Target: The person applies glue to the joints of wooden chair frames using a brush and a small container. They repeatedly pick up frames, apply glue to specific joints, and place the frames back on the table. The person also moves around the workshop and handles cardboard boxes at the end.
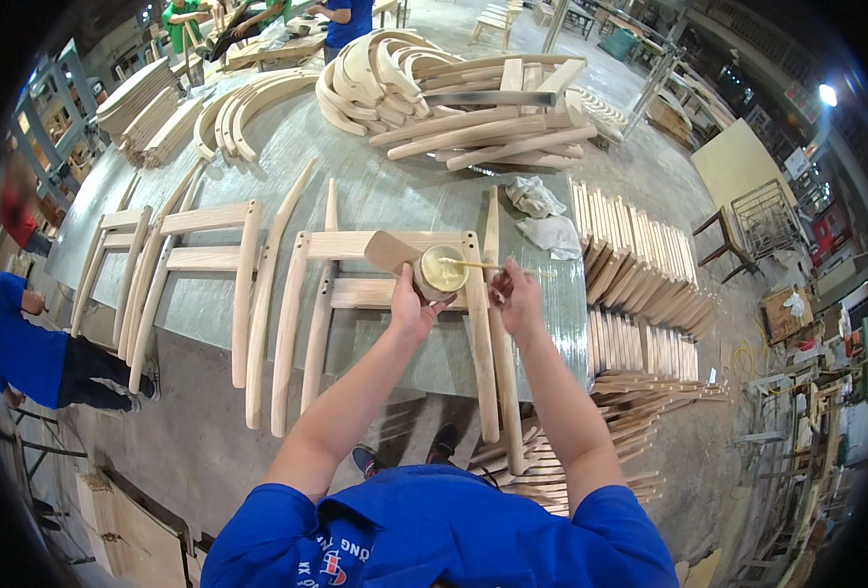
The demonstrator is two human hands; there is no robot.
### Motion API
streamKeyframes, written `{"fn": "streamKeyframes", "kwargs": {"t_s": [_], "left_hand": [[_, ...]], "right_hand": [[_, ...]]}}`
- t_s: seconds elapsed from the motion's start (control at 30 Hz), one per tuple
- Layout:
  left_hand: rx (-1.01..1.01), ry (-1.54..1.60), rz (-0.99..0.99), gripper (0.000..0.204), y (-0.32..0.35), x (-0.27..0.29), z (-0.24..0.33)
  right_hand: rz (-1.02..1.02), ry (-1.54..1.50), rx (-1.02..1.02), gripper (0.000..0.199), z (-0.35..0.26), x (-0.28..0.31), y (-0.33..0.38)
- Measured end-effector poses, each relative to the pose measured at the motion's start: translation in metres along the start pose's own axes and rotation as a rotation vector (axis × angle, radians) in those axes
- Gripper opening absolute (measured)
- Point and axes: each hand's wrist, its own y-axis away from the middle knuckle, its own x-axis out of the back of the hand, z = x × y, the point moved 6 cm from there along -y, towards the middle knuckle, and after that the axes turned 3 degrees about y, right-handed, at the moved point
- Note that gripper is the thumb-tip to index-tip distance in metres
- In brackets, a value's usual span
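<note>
My left hand (416, 306) is wrapped around a small round cup (440, 292) of pale yellow paste. Between the fingers of my right hand (517, 299) is a thin stick (476, 265), its far end dipping into the paste. A flat brown wooden piece (391, 251) juts out beside the cup; whether my left hand holds it too, I cannot tell. Below both hands, a light wooden chair frame (355, 243) with two crosspieces lies at the table's near edge. Its right leg (483, 363) and a long loose-looking wooden part (504, 377) run beside each other under my right hand.
Similar frames (213, 218) lie along the left of the grey-green table (287, 186). Curved wooden parts (375, 78) are heaped at its far side. White rags (548, 235) lie near the right corner. Stacked wooden pieces (640, 255) stand right. A person in blue (27, 333) is at the left.
</note>
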Motion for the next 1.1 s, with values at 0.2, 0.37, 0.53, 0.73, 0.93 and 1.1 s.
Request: {"fn": "streamKeyframes", "kwargs": {"t_s": [0.2, 0.37, 0.53, 0.73, 0.93, 1.1], "left_hand": [[0.070, -0.026, 0.153, 0.051, -0.040, 0.014, -0.031], [0.072, -0.044, 0.217, 0.051, -0.048, 0.018, -0.043], [0.093, -0.006, 0.150, 0.051, -0.036, 0.026, -0.047], [0.076, 0.032, 0.197, 0.051, -0.020, 0.043, -0.047], [0.094, 0.025, 0.201, 0.050, -0.006, 0.057, -0.048], [0.094, 0.019, 0.224, 0.050, 0.001, 0.060, -0.047]], "right_hand": [[-0.152, 0.441, 0.620, 0.013, -0.091, -0.015, -0.035], [-0.110, 0.966, 0.955, 0.014, -0.105, -0.036, -0.050], [-0.160, 1.324, 1.243, 0.014, -0.100, -0.060, -0.050], [-0.206, 1.464, 1.107, 0.014, -0.086, -0.067, -0.062], [-0.175, 1.455, 1.182, 0.016, -0.086, -0.073, -0.058], [-0.152, 1.452, 1.175, 0.015, -0.094, -0.074, -0.063]]}}
